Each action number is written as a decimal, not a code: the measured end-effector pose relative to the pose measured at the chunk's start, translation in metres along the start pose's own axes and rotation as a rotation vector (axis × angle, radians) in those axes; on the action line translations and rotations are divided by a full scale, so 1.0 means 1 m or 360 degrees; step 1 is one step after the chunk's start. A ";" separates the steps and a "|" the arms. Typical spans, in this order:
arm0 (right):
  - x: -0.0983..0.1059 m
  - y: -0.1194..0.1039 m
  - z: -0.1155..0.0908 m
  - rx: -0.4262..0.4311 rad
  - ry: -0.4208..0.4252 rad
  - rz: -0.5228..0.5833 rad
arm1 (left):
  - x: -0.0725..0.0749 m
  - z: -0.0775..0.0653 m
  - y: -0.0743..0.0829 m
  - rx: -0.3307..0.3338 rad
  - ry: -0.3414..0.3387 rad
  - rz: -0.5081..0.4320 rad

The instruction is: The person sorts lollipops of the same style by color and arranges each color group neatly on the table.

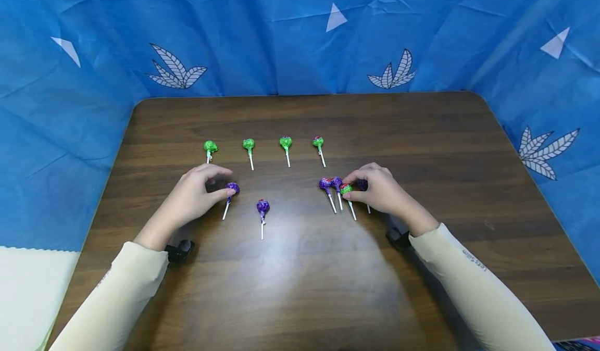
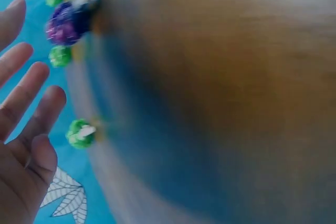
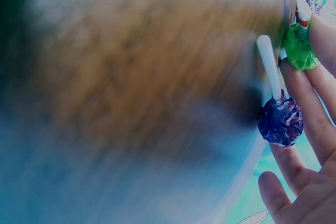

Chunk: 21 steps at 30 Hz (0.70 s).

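My left hand [image 1: 194, 192] is held with its thumb at the head of a purple lollipop [image 1: 233, 187], its fingers spread apart and not closed round it. Just right of that lies another purple lollipop [image 1: 262, 207], stick toward me. With thumb and index finger, my right hand [image 1: 378, 188] pinches a green-and-red lollipop [image 1: 346, 188] by its wrapped head. Two purple lollipops, the outer one [image 1: 325, 184] and the inner one [image 1: 336, 183], lie close on its left. Beneath the right palm is a further purple lollipop [image 3: 281, 121], partly hidden in the head view.
Several green lollipops stretch in a spaced row across the brown wooden table [image 1: 281, 299], from the leftmost [image 1: 210, 146] to the rightmost [image 1: 318, 141]. A blue patterned cloth [image 1: 281, 38] hangs behind the table and along its sides.
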State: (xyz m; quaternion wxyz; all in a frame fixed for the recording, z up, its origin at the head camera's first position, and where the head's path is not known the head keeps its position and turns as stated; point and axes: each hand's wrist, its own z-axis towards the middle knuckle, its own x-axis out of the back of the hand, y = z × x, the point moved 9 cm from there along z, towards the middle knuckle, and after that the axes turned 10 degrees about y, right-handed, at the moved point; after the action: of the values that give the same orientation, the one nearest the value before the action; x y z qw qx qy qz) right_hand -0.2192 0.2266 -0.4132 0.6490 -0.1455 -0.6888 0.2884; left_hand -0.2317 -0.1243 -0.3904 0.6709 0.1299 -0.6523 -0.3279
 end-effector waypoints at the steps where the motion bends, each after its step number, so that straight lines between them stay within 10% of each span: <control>1: 0.000 0.001 0.000 -0.0006 -0.0003 -0.0002 | -0.003 -0.002 -0.002 -0.0013 -0.0003 0.0016; 21: 0.000 0.000 0.000 -0.0026 -0.0012 0.0019 | -0.016 -0.005 -0.002 -0.0002 0.0031 0.0180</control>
State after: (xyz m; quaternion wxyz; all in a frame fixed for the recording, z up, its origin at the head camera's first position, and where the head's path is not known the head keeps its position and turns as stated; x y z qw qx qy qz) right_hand -0.2188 0.2265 -0.4134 0.6435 -0.1537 -0.6926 0.2873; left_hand -0.2265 -0.1170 -0.4052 0.6947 0.0956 -0.6519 -0.2886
